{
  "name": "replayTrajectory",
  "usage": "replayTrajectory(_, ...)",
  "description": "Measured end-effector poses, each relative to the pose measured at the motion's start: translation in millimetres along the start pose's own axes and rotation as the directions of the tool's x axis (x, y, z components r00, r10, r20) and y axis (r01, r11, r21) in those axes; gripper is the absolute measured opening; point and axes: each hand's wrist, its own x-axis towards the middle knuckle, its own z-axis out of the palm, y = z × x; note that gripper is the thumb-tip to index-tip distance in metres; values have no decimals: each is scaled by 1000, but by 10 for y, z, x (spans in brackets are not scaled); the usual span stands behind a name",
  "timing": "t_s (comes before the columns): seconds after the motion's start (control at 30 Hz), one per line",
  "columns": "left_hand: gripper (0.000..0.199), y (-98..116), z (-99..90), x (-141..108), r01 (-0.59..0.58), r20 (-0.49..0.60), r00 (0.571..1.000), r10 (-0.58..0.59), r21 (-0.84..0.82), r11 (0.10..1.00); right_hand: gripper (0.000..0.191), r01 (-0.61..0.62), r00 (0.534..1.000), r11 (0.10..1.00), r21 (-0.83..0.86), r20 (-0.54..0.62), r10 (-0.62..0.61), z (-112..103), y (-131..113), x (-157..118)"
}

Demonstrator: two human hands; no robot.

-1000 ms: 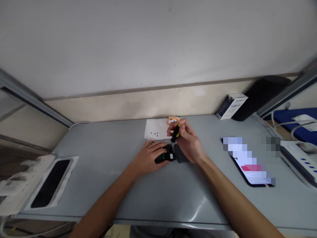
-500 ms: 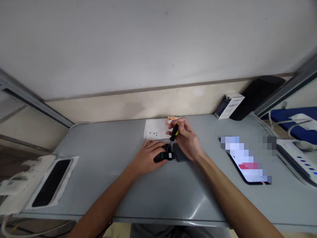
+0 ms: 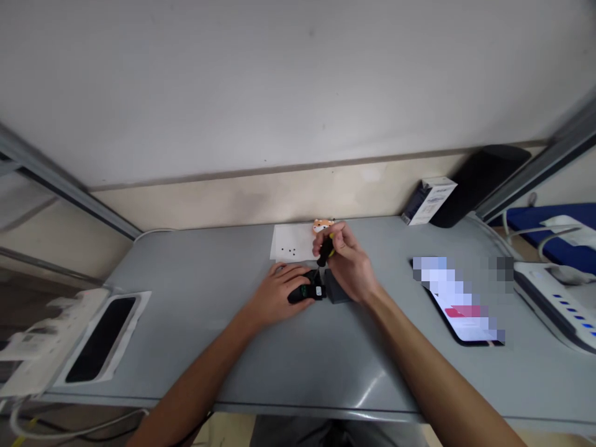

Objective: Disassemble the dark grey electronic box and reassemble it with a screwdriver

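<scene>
My left hand (image 3: pixel 278 295) rests on the table with its fingers curled over a small black device (image 3: pixel 305 292), which shows a green patch and a small white label. In my right hand (image 3: pixel 351 261) is a screwdriver (image 3: pixel 326 248) with a black and yellow handle, gripped near its top. The screwdriver's shaft slants down to the device's upper edge; the exact contact spot is too small to make out. A flat dark grey block (image 3: pixel 338 288) lies partly under my right hand. Behind the hands, several tiny black screw-like pieces (image 3: pixel 288 251) lie on white paper (image 3: pixel 291 237).
An orange animal-shaped figure (image 3: pixel 321 226) sits by the wall. To the right are a lit phone (image 3: pixel 459 304), a white box (image 3: pixel 431 198), a black cylinder (image 3: pixel 482 183) and a power strip (image 3: pixel 559 298). On the left lies a dark phone (image 3: pixel 102 338) beside a white power strip (image 3: pixel 60 335).
The screwdriver handle has turned slightly in my right fingers, which have curled closer round it. My left hand stays on the device. The view has shifted a little.
</scene>
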Motion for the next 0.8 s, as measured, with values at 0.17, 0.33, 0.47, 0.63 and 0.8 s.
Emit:
replayTrajectory(0.17,16,-8,5,-1,-4,-3,1000,4,-7,1000,40,-55,998,996,-71,32,57,-9,-11,13)
replayTrajectory(0.33,17,-25,22,-8,-18,-29,999,18,-1,1000,42,-6,999,997,83,-45,10,65,43,-27)
replayTrajectory(0.47,17,-29,18,-11,-44,-36,998,45,11,999,44,-18,999,999,45,-38,20,-1,38,-4)
replayTrajectory(0.63,17,-31,13,-17,-38,-39,999,38,4,999,38,-60,998,998,-35,-12,59,-44,33,36)
replayTrajectory(0.8,19,-46,28,-24,-49,-52,997,48,-5,999,36,-14,998,994,108,-52,20,22,95,4)
